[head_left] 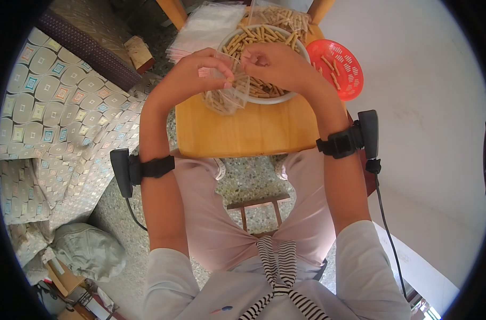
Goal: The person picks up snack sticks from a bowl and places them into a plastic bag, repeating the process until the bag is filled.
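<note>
In my left hand [203, 72] a clear plastic bag [225, 101] is pinched between thumb and fingers. Short tan sticks show inside the bag, which hangs over the near left side of a round pale bowl [277, 100]. The bowl is heaped with the same tan sticks [261, 34]. My right hand [277, 64] is closed above the bowl, its curled fingertips close to the bag's upper edge. Whether those fingertips grip the bag or a stick is hidden.
The bowl stands on a wooden chair seat [245, 130]. A stack of flat clear bags [205, 26] lies at the back left, and a bag of sticks [285, 18] lies behind the bowl. At the right sits a red plastic basket [352, 74] with several sticks.
</note>
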### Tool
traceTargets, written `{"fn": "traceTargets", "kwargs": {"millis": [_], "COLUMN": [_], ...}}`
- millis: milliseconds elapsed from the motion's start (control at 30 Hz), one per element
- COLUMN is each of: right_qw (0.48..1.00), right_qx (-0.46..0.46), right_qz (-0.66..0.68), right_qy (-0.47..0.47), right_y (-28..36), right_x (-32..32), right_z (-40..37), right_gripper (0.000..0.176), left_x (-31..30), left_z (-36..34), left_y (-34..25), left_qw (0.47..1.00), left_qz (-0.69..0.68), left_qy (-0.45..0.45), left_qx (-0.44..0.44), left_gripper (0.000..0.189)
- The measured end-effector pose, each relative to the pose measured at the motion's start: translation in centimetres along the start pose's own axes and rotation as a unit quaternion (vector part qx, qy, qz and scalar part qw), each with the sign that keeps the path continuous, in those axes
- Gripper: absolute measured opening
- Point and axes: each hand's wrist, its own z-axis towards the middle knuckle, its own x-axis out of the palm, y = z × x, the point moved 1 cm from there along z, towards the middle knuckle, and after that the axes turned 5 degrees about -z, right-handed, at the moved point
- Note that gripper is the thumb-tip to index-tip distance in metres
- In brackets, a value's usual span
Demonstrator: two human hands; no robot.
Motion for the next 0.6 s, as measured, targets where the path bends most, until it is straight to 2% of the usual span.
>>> {"fn": "traceTargets", "kwargs": {"millis": [167,233,300,367,400,467,500,567,600], "right_qw": [0.996,0.996,0.995,0.997,0.997,0.987,0.988,0.98,0.98], "right_qx": [-0.031,-0.046,-0.07,-0.009,-0.014,0.136,0.132,0.121,0.115], "right_qz": [0.027,0.025,0.022,0.058,0.055,0.079,0.076,-0.159,-0.16], "right_qy": [-0.075,-0.069,-0.067,-0.052,-0.056,-0.016,-0.016,-0.001,-0.004], "right_y": [1.3,1.3,1.2,0.2,-0.3,-1.7,-2.2,-2.9,-2.8], "right_x": [-0.1,0.2,0.2,0.0,-0.3,-0.8,-0.7,0.0,0.7], "right_z": [0.2,0.2,0.4,0.1,0.1,-0.3,-0.5,-1.0,-1.1], "right_gripper": [0.025,0.026,0.027,0.027,0.027,0.027,0.027,0.028,0.028], "left_x": [-0.4,-0.1,-0.1,-0.9,-1.3,-1.0,-0.8,0.1,0.5], "left_z": [-0.5,-0.8,-1.3,-2.3,-2.6,-2.8,-3.0,-2.8,-2.5], "left_y": [0.2,0.8,0.9,0.4,0.3,1.0,1.4,0.9,0.6], "left_qw": [0.999,0.999,0.999,0.997,0.993,0.993,0.993,0.988,0.983], "left_qz": [0.001,0.014,-0.015,0.014,0.037,0.04,0.042,0.054,0.065], "left_qy": [-0.028,-0.024,-0.045,-0.069,-0.093,-0.1,-0.105,-0.141,-0.172], "left_qx": [0.02,0.018,-0.024,-0.04,-0.06,-0.045,-0.035,-0.021,-0.008], "left_gripper": [0.018,0.019,0.02,0.021,0.023,0.023,0.023,0.019,0.015]}}
